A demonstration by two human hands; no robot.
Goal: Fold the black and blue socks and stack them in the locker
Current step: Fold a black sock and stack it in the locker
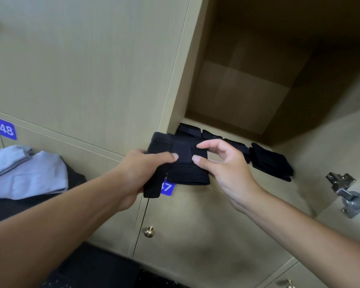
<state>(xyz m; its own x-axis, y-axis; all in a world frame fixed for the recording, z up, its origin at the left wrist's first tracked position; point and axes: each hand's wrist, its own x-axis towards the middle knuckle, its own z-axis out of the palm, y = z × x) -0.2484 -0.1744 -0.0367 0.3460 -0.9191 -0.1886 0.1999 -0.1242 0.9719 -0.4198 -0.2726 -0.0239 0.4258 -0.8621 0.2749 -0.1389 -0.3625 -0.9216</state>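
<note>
A black sock [181,161], partly folded, hangs in the air in front of the open locker [247,90]. My left hand [141,173] grips its left part, thumb on top, and a loose end dangles below that hand. My right hand [222,165] pinches the sock's right side between thumb and forefinger. Several folded black socks [272,161] lie in a row along the locker's front edge, just behind my hands. Light blue socks [31,173] lie on a dark pile at the left.
Closed wooden locker doors fill the left and bottom, with blue number tags 48 [6,129] and 47 [167,188]. A brass knob [149,231] sits below. The open door's metal hinge [349,194] juts out at the right.
</note>
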